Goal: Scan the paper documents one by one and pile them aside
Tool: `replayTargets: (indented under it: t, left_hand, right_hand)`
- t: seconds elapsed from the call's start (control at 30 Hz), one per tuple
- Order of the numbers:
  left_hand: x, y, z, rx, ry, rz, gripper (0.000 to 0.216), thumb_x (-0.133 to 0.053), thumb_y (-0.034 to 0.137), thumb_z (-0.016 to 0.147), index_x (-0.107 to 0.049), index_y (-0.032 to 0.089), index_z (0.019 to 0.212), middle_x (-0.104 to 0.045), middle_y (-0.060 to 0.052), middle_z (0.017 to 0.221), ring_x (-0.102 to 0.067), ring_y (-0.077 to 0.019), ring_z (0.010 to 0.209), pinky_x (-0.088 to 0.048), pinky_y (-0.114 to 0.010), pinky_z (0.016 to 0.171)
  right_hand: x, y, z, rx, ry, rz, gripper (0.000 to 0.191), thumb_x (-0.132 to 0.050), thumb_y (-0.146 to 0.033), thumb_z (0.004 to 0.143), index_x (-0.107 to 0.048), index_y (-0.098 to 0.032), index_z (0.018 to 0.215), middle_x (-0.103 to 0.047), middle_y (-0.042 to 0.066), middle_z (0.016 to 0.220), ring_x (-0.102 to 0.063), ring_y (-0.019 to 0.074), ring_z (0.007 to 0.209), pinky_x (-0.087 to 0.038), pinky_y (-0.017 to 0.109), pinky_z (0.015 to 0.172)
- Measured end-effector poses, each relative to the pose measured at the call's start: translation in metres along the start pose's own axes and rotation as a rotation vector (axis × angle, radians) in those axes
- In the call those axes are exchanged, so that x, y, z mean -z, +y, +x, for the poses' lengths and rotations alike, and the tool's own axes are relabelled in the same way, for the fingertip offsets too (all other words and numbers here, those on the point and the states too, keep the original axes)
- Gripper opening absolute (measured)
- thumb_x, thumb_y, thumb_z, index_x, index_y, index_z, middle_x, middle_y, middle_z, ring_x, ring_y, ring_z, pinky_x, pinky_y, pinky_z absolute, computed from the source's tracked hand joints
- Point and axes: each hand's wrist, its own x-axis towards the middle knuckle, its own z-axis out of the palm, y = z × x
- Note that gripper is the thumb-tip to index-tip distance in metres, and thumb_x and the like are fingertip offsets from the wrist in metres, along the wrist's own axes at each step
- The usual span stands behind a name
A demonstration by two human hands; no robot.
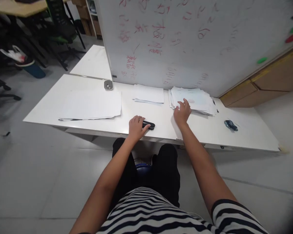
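Near the front edge of the white table, my left hand [136,127] is closed over a black stapler [150,125]. The stapler lies on the tabletop and its left part is hidden under my fingers. To the right, my right hand [182,112] is at the front edge of a thick paper stack [197,97], fingers apart and slightly bent. Whether its fingertips touch the top sheet, I cannot tell. Between the hands, farther back, lies a thinner paper pile [148,93]. A wide pile of white paper [95,104] sits to the left.
Behind the white table [158,113] stands a whiteboard [185,42] with red writing. A dark blue object [230,125] lies at the right, and a small grey-and-white device [108,85] at the back left. Cardboard boxes [278,74] stand at the right. A blue bin [33,69] is on the floor.
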Motion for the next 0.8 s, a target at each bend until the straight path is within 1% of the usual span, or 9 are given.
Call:
replayTargets:
  t: [0.07, 0.1, 0.2, 0.27, 0.37, 0.43, 0.5, 0.67, 0.8]
  left_hand:
    - [-0.012, 0.014, 0.013, 0.001, -0.026, 0.04, 0.045, -0.046, 0.053, 0.089, -0.056, 0.02, 0.118, -0.055, -0.014, 0.122, -0.045, -0.0298, 0.121, -0.034, -0.045, 0.1]
    - [-0.016, 0.021, 0.019, 0.007, -0.033, 0.054, 0.045, -0.045, 0.053, 0.089, -0.056, 0.02, 0.118, -0.055, -0.014, 0.121, -0.046, -0.0296, 0.118, -0.035, -0.044, 0.099]
    - [-0.024, 0.035, 0.032, 0.018, -0.06, 0.072, 0.046, -0.043, 0.053, 0.09, -0.056, 0.02, 0.118, -0.055, -0.013, 0.12, -0.048, -0.0283, 0.114, -0.035, -0.042, 0.098]
    - [-0.024, 0.037, 0.036, 0.007, -0.087, 0.068, 0.045, -0.043, 0.053, 0.09, -0.056, 0.021, 0.119, -0.055, -0.012, 0.12, -0.049, -0.0271, 0.113, -0.036, -0.041, 0.097]
    - [-0.023, 0.036, 0.038, 0.006, -0.112, 0.07, 0.044, -0.043, 0.052, 0.091, -0.055, 0.021, 0.118, -0.055, -0.011, 0.119, -0.049, -0.0255, 0.112, -0.036, -0.039, 0.097]
    - [-0.023, 0.036, 0.039, 0.018, -0.117, 0.084, 0.043, -0.043, 0.052, 0.09, -0.055, 0.021, 0.118, -0.055, -0.011, 0.118, -0.05, -0.0251, 0.111, -0.036, -0.039, 0.097]
    - [-0.025, 0.035, 0.04, 0.02, -0.115, 0.094, 0.043, -0.044, 0.052, 0.09, -0.056, 0.021, 0.118, -0.055, -0.011, 0.118, -0.05, -0.025, 0.111, -0.036, -0.038, 0.097]
    - [-0.03, 0.033, 0.041, -0.012, -0.097, 0.075, 0.04, -0.046, 0.049, 0.09, -0.056, 0.021, 0.117, -0.055, -0.01, 0.118, -0.051, -0.0249, 0.109, -0.037, -0.039, 0.095]
    - [-0.03, 0.033, 0.042, -0.017, -0.087, 0.065, 0.039, -0.047, 0.048, 0.09, -0.056, 0.021, 0.116, -0.055, -0.01, 0.117, -0.05, -0.0245, 0.11, -0.037, -0.039, 0.095]
  right_hand:
    - [0.003, 0.028, 0.015, -0.072, -0.06, -0.025, 0.047, -0.038, -0.033, 0.086, -0.045, -0.02, 0.131, -0.034, 0.013, 0.148, -0.026, 0.0312, 0.137, -0.024, 0.058, 0.107]
    - [0.004, 0.039, 0.023, -0.12, -0.112, -0.018, 0.051, -0.041, -0.037, 0.085, -0.043, -0.02, 0.133, -0.036, 0.014, 0.147, -0.025, 0.0322, 0.138, -0.021, 0.061, 0.107]
    - [0.006, 0.062, 0.046, -0.237, -0.248, 0.029, 0.055, -0.042, -0.046, 0.084, -0.043, -0.021, 0.133, -0.048, 0.014, 0.138, -0.034, 0.0323, 0.133, -0.014, 0.066, 0.107]
    - [0.005, 0.069, 0.057, -0.189, -0.264, 0.022, 0.056, -0.044, -0.049, 0.083, -0.043, -0.022, 0.133, -0.049, 0.012, 0.137, -0.036, 0.0316, 0.131, -0.009, 0.066, 0.108]
    - [-0.001, 0.077, 0.068, 0.008, -0.308, -0.022, 0.065, -0.051, -0.051, 0.08, -0.041, -0.022, 0.136, -0.041, 0.011, 0.146, -0.028, 0.0319, 0.137, -0.004, 0.062, 0.111]
    - [-0.006, 0.082, 0.07, 0.08, -0.377, -0.017, 0.067, -0.052, -0.052, 0.079, -0.041, -0.021, 0.137, -0.037, 0.01, 0.149, -0.027, 0.0308, 0.139, -0.009, 0.058, 0.113]
    - [-0.011, 0.087, 0.069, 0.104, -0.396, 0.003, 0.065, -0.052, -0.052, 0.081, -0.044, -0.02, 0.136, -0.037, 0.01, 0.149, -0.029, 0.0298, 0.138, -0.016, 0.054, 0.112]
    - [-0.016, 0.095, 0.066, 0.157, -0.267, 0.051, 0.052, -0.052, -0.049, 0.084, -0.054, -0.019, 0.128, -0.049, 0.011, 0.141, -0.038, 0.0298, 0.133, -0.024, 0.05, 0.108]
    - [-0.016, 0.095, 0.071, 0.086, -0.218, 0.086, 0.049, -0.044, -0.048, 0.09, -0.059, -0.015, 0.123, -0.058, 0.016, 0.129, -0.046, 0.0303, 0.126, -0.028, 0.05, 0.104]
